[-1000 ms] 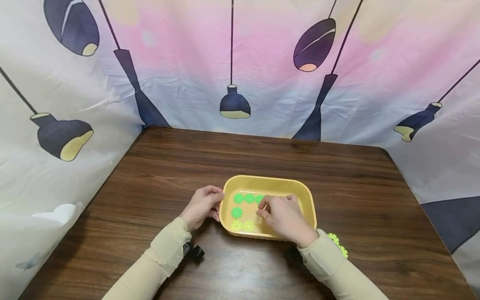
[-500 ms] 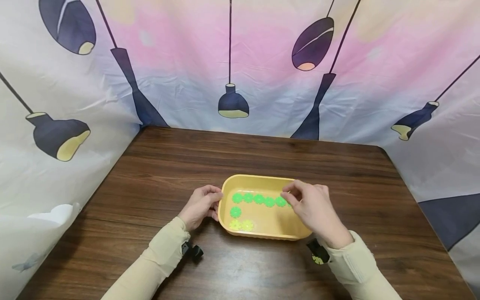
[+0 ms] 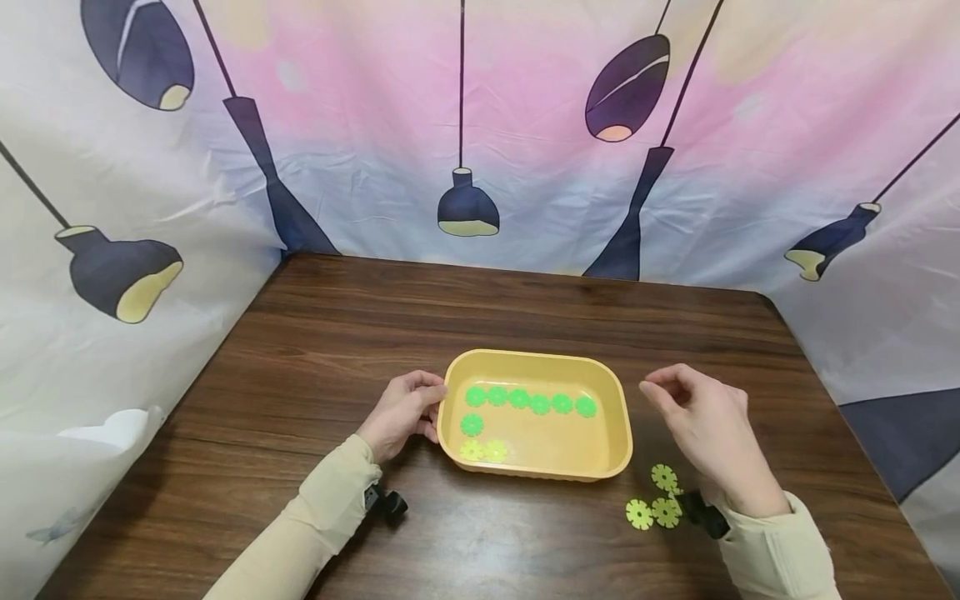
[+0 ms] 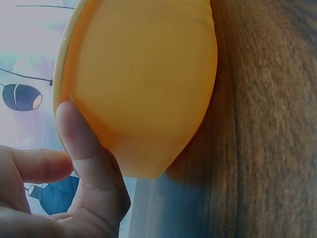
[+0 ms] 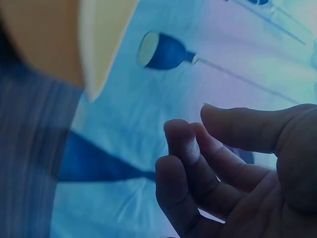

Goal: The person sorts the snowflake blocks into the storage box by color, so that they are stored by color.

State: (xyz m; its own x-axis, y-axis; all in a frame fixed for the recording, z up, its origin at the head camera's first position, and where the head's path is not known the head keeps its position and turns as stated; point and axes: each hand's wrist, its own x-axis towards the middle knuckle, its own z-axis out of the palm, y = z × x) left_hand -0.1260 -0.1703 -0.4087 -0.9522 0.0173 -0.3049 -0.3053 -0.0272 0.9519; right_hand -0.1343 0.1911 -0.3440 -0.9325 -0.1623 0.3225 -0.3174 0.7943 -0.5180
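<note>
A yellow plastic basin [image 3: 555, 442] stands on the table. My left hand [image 3: 403, 414] holds its left end; in the left wrist view the thumb [image 4: 81, 131] lies against the wall at the rim. Inside, green notched snowflake discs [image 3: 519, 398] form a row along the far side. Another green disc [image 3: 472, 424] lies below the row's left end, with two yellow-green discs [image 3: 496, 451] in the near left corner. My right hand [image 3: 712, 433] hovers right of the basin, fingers loosely bent, nothing between thumb and fingertips in the right wrist view.
Several yellow-green discs [image 3: 666, 512] lie on the brown wooden table [image 3: 480, 308], right of the basin and near my right wrist camera [image 3: 705, 515], which partly hides them. A curtain printed with lamps [image 3: 375, 192] hangs behind and beside the table.
My right hand has moved from inside the basin out to the right, beyond its rim. The right part of the green row and the discs on the table now show. The left hand has stayed put.
</note>
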